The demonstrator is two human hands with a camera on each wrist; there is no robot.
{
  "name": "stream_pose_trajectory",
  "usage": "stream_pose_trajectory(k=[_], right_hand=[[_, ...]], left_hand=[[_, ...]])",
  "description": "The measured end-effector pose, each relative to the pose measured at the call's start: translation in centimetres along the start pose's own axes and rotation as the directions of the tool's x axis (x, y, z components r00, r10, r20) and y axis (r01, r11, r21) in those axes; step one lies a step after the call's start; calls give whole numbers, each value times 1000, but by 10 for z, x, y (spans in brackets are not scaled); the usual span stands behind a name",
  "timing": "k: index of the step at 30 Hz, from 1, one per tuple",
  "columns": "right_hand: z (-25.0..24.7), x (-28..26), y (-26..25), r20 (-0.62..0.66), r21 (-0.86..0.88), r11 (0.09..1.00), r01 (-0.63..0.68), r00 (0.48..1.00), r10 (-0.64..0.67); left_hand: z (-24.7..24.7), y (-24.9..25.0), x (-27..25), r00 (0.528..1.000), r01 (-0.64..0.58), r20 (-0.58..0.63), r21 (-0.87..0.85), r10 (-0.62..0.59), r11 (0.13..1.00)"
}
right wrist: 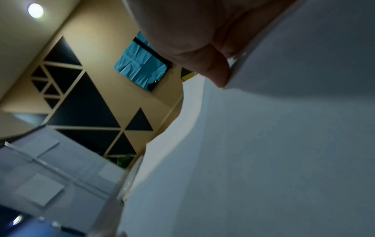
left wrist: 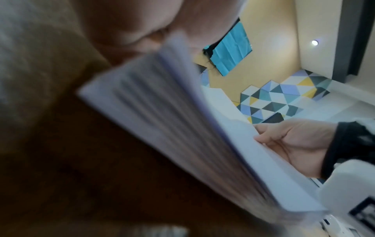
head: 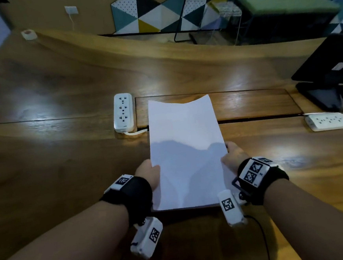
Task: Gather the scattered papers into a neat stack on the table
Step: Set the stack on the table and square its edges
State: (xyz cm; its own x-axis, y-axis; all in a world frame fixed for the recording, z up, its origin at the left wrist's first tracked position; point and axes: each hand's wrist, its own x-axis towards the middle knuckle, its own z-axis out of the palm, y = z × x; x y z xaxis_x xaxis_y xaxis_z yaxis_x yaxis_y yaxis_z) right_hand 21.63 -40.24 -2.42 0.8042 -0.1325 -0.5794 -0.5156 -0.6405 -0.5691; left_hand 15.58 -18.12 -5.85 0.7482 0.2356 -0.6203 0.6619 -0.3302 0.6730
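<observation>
Two hands' grips (head: 147, 175) (head: 231, 156) pinching one paper stack (head: 186, 149), layered sheet edges (left wrist: 162, 128) only from left wrist

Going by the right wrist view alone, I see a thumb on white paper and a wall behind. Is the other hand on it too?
Observer: Yes. In the head view the left hand grips the left edge of the papers, and the right hand grips the right edge.
Operator: One sheet or several?
Observer: Several. The left wrist view shows many layered sheet edges along the side.
Operator: What is near them on the table?
Observer: A white power strip lies on the table, just left of the papers' far end.
</observation>
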Motion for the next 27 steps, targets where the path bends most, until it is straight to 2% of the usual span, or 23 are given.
stream_pose_trajectory(k=[5, 9, 13, 17, 21, 25, 27], right_hand=[[11, 12, 2, -82, 31, 998, -46, 995, 48], [11, 15, 2, -94, 40, 998, -50, 994, 53], [9, 14, -4, -82, 23, 999, -47, 995, 49], [9, 13, -11, -56, -25, 1000, -17, 998, 16], [12, 11, -18, -72, -150, 989, -3, 997, -8], [11, 7, -27, -54, -305, 951, -42, 998, 27], [11, 4, -26, -57, -276, 961, -38, 998, 24]], left_hand=[[-9, 3, -2, 994, -24, -104, 41, 29, 999], [-18, 9, -10, 978, -111, -168, 78, 123, 991], [-13, 15, -13, 970, -204, -100, 167, 222, 965], [-9, 17, -12, 979, -180, -51, 227, 196, 957], [-12, 18, -11, 985, -164, -7, 275, 172, 947], [-16, 17, -10, 990, -138, 38, 308, 133, 941], [-18, 18, -12, 990, -136, 62, 271, 124, 953]])
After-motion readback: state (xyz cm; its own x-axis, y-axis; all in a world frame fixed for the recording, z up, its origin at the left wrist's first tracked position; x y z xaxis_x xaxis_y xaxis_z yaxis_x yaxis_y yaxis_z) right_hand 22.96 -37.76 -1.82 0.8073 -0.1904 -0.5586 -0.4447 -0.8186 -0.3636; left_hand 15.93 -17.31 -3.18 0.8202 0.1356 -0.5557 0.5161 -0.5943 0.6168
